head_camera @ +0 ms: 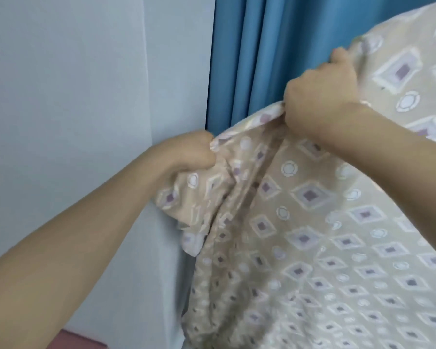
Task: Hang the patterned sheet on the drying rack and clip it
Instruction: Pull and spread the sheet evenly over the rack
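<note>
Patterned sheet [325, 222] cut off right and bottom; rack beneath hidden; fingertips buried in folds.

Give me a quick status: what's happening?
Both hands, left and right, gripping the sheet's bunched top edge. No rack or clips visible. Blue curtain behind.

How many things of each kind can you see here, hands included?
Hands: 2, left hand and right hand, both gripping the sheet
Sheet: 1
Curtain: 1
Wall: 1
Total: 5
</note>
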`<control>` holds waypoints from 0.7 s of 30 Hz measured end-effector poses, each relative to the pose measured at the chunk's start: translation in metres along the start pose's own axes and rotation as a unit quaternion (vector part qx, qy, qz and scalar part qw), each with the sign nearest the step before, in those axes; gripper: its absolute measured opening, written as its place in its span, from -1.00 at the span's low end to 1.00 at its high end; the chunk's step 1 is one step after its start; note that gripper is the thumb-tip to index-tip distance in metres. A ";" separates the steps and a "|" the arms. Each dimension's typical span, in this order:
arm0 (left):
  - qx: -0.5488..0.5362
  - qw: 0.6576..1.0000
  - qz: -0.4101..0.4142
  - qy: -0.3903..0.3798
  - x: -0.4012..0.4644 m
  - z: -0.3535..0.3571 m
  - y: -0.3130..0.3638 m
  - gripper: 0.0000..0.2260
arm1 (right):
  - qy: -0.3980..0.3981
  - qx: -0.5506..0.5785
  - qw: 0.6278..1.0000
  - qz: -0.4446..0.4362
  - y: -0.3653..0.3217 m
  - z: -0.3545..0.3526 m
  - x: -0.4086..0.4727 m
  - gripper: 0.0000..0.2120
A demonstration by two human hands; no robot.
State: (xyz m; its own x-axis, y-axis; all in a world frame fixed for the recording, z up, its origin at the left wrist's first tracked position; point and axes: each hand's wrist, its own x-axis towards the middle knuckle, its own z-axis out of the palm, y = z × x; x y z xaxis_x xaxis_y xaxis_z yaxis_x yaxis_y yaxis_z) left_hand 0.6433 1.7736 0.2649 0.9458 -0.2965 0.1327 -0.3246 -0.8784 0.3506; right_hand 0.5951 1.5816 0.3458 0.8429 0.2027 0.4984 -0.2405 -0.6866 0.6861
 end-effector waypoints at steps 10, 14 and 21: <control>-0.173 0.966 0.038 0.186 -0.008 0.012 -0.014 -0.79 | -0.077 0.202 0.962 -0.168 -0.034 0.010 -0.002 -0.93; 0.067 0.840 0.123 0.524 -0.040 0.059 -0.029 -0.79 | -0.038 0.177 0.978 -0.103 -0.025 0.009 0.000 -0.95; -0.359 0.920 -0.126 0.095 -0.045 0.146 -0.026 -0.79 | -0.041 0.123 0.985 -0.111 -0.030 0.004 -0.005 -0.85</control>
State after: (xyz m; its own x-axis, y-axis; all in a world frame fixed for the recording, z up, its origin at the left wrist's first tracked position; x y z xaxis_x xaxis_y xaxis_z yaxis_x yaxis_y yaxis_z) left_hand 0.6113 1.7550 0.1143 0.9950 0.0140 0.0984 -0.0837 -0.4165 0.9053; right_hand 0.6000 1.5980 0.3202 0.8998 0.3167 0.3002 0.0686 -0.7821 0.6193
